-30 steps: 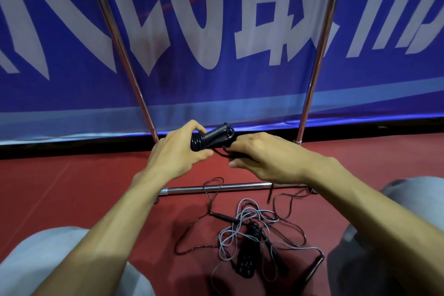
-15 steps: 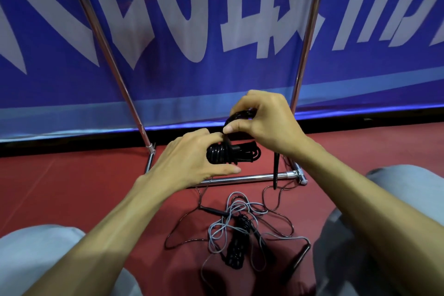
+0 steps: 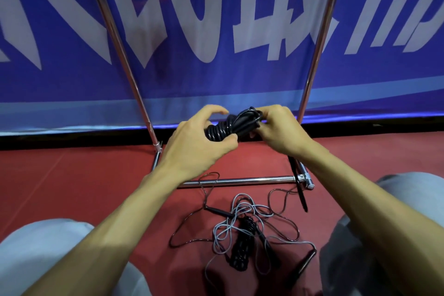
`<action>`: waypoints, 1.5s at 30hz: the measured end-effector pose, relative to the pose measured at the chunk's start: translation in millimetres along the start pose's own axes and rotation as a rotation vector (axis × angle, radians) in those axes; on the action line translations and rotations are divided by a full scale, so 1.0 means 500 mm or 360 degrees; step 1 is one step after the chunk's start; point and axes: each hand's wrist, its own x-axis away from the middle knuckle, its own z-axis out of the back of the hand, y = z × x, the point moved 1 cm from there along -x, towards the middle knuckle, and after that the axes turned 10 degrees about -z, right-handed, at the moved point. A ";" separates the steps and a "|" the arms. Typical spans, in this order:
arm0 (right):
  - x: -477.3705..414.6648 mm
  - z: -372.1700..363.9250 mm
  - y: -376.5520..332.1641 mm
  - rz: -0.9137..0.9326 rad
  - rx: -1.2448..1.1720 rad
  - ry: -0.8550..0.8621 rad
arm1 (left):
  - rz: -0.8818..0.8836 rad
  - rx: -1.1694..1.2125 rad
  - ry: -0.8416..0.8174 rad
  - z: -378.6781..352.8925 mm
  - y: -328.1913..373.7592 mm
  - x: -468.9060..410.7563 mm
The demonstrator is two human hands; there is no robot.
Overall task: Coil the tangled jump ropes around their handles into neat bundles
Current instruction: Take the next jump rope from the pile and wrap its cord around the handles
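A black jump rope bundle (image 3: 227, 127), its cord wound in coils round the handles, is held up between both hands above the red floor. My left hand (image 3: 199, 144) grips the coiled end with thumb and curled fingers. My right hand (image 3: 280, 131) pinches the other end, where a cord loop wraps over the handle tip. A thin black handle (image 3: 299, 185) hangs down below my right wrist. On the floor below lie a wound black bundle (image 3: 242, 245), a tangled grey rope (image 3: 236, 221) and a thin dark rope (image 3: 192, 230) with slim handles.
A chrome frame stands just beyond the hands: a floor bar (image 3: 240, 180) and two slanted uprights (image 3: 120, 50). Behind it hangs a blue banner (image 3: 216, 79) with white lettering. My knees in light grey trousers (image 3: 48, 255) flank the rope pile on the red floor (image 3: 84, 175).
My right hand has come down from above the bundle to its right end, laying another turn of cord. The left hand has kept its grip, the bundle now tilted up to the right.
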 end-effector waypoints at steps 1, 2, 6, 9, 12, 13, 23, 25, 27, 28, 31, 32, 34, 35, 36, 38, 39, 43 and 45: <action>0.002 -0.004 -0.002 0.0003 0.0096 -0.0046 | 0.0004 0.0043 -0.0016 0.001 -0.001 -0.002; 0.005 -0.008 -0.003 0.0008 0.0176 -0.0096 | 0.0003 0.0058 -0.0047 0.002 -0.003 -0.003; 0.006 -0.001 -0.009 0.0013 0.0360 -0.0338 | 0.0040 -0.0028 -0.0113 0.000 -0.013 -0.006; 0.009 0.002 -0.004 -0.0022 0.0507 -0.0570 | 0.0138 -0.0121 -0.0008 0.003 -0.022 -0.011; 0.022 -0.010 -0.006 -0.0022 0.0594 -0.0732 | 0.0182 -0.0426 0.0075 0.008 -0.031 -0.015; 0.029 -0.015 -0.012 0.0006 0.0630 -0.0750 | 0.0179 -0.0531 0.0080 0.008 -0.033 -0.015; 0.054 0.009 -0.044 0.0517 0.0897 -0.0566 | -0.0019 -0.0627 -0.0201 -0.012 -0.061 -0.013; 0.054 0.013 -0.045 0.0604 0.0873 -0.0397 | -0.0044 -0.0667 -0.0258 -0.014 -0.059 -0.014; 0.053 0.016 -0.048 0.0649 0.0834 -0.0278 | -0.0081 -0.0679 -0.0327 -0.017 -0.057 -0.011; 0.052 0.018 -0.049 0.0648 0.0778 -0.0227 | -0.0111 -0.0673 -0.0369 -0.019 -0.056 -0.010; 0.047 0.024 -0.048 0.0579 0.0576 -0.0062 | -0.0186 -0.0676 -0.0524 -0.024 -0.048 -0.006; 0.045 0.025 -0.044 0.0525 0.0514 -0.0004 | -0.0199 -0.0687 -0.0562 -0.025 -0.043 -0.005; 0.041 0.024 -0.034 0.0374 0.0406 0.0108 | -0.0168 -0.0659 -0.0583 -0.025 -0.030 -0.003; 0.039 0.024 -0.031 0.0291 0.0354 0.0153 | -0.0140 -0.0619 -0.0555 -0.024 -0.025 -0.002; 0.037 0.024 -0.028 0.0222 0.0310 0.0184 | -0.0131 -0.0572 -0.0509 -0.024 -0.021 0.000; 0.034 0.023 -0.024 0.0149 0.0264 0.0227 | -0.0150 -0.0479 -0.0423 -0.021 -0.017 0.000; 0.033 0.023 -0.023 0.0128 0.0256 0.0228 | -0.0159 -0.0434 -0.0385 -0.019 -0.017 0.000; 0.026 0.022 -0.023 0.0100 0.0519 0.0177 | -0.0140 -0.0274 -0.0303 -0.004 -0.023 -0.002; 0.021 0.022 -0.017 0.0170 0.0633 0.0098 | -0.0112 -0.0021 -0.0310 0.000 -0.018 -0.002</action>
